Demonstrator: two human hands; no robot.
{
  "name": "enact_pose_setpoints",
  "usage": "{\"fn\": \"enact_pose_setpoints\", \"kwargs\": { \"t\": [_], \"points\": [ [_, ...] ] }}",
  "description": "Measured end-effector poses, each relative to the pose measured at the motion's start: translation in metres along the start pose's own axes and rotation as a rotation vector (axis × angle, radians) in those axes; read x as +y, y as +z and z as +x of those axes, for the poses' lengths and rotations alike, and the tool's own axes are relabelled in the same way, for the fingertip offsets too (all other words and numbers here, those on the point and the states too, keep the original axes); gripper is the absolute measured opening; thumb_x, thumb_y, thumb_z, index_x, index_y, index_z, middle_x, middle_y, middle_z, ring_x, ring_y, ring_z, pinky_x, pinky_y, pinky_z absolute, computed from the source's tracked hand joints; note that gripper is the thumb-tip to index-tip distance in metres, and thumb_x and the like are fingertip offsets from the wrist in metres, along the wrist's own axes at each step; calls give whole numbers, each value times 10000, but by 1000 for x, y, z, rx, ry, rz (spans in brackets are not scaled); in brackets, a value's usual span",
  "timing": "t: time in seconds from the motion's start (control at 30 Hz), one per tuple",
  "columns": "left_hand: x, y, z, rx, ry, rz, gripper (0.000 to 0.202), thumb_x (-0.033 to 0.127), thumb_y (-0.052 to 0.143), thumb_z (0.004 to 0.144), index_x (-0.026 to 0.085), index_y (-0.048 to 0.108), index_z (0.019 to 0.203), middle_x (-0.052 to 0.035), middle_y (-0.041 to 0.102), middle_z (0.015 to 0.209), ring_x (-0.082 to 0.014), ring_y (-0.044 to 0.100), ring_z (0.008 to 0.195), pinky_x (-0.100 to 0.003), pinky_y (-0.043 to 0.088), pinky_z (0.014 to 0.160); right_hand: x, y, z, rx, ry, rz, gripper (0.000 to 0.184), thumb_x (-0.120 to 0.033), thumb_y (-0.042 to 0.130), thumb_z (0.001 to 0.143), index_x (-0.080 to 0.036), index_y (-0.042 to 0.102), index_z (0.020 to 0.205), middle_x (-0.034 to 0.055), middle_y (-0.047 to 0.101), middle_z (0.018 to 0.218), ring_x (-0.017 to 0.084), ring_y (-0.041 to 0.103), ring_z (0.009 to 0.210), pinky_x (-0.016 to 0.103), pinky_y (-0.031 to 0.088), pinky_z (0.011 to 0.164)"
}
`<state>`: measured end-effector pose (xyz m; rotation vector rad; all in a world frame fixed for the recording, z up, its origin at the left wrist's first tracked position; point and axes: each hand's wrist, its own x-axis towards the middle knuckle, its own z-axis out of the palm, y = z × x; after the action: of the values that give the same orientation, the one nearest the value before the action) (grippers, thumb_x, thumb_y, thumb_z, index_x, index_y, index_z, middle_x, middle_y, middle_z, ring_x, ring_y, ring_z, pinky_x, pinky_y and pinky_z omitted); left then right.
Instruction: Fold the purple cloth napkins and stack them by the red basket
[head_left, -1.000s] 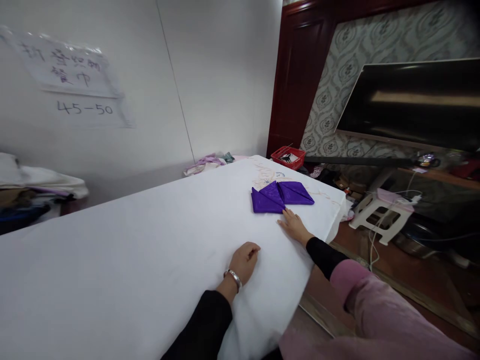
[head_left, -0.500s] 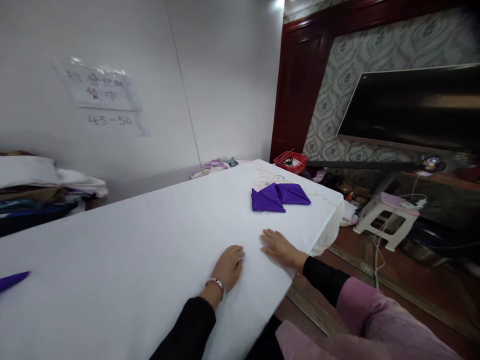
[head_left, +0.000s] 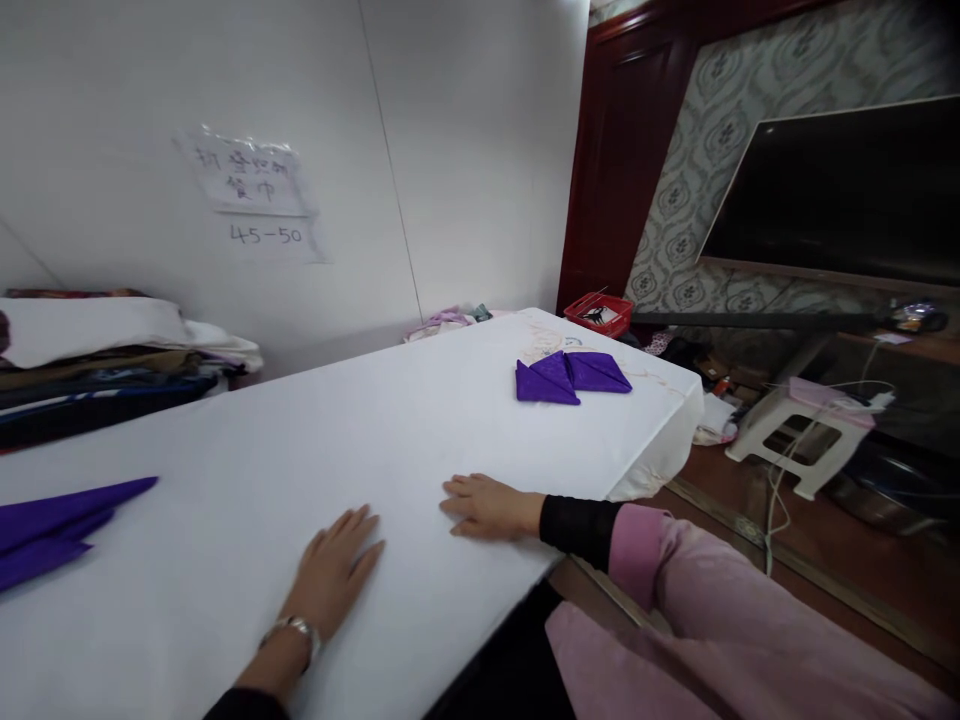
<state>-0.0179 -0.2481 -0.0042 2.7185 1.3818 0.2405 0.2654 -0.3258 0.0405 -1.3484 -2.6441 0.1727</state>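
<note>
My left hand (head_left: 334,570), with a silver bracelet at the wrist, lies palm down on the white tablecloth (head_left: 300,430), fingers apart and holding nothing. To its right, my right hand (head_left: 487,506) rests flat on the same cloth, also open. Beyond the hands, toward the far end, sits a folded purple napkin (head_left: 551,380) with a triangular front. Another purple folded piece (head_left: 600,371) adjoins it on the right; I cannot tell whether the two are joined. At the left edge lies more purple cloth (head_left: 67,520) with pointed ends, partly out of view.
A stack of folded cloths (head_left: 120,350) stands at the back left below a paper sign (head_left: 255,190) on the wall. Past the table's far end is a red basket (head_left: 600,314). A white and pink stool (head_left: 810,430) stands on the floor at right.
Both hands have moved left over the tablecloth, and the left hand's fingers have spread. The view has turned left, bringing more of the purple cloth at left into sight. The folded purple pieces stay put.
</note>
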Motion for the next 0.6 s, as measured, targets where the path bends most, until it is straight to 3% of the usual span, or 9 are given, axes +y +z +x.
{"fn": "enact_pose_setpoints", "kwargs": {
  "t": [0.17,0.27,0.43,0.53,0.6],
  "points": [
    [-63,-3,-40,39,-239,36,503,432,320,858,247,500,1290,-12,429,1425,-222,333,1349,-465,284,1085,6,6,-1,11,3,19,434,-442,408,935,-175,493,1267,124,404,1418,225,320,1326,384,270,1062],
    [-88,-7,-60,98,-356,44,483,442,331,853,263,523,1259,-1,464,1402,-219,366,1331,-459,295,1084,25,4,-15,18,103,19,430,-426,391,944,-186,489,1287,119,406,1427,220,333,1327,402,260,1072],
    [-98,-28,-85,156,-462,50,457,394,452,811,144,612,1159,-117,545,1319,-258,456,1262,-403,345,1069,62,1,-26,68,380,-103,419,-364,380,939,-120,544,1237,185,483,1349,275,408,1281,445,347,1027],
    [-95,-39,-92,219,-526,27,392,346,512,809,152,632,1128,-117,581,1276,-258,490,1229,-390,366,1057,68,15,-9,63,312,-117,455,-382,340,937,-108,570,1218,199,535,1288,287,470,1232,439,385,1014],
    [-95,-42,-93,244,-580,-21,346,323,535,813,173,644,1106,-105,585,1273,-248,501,1216,-398,373,1051,55,32,9,67,219,-102,501,-442,371,915,-123,562,1250,187,483,1354,309,424,1276,452,370,1038]
  ]
}}
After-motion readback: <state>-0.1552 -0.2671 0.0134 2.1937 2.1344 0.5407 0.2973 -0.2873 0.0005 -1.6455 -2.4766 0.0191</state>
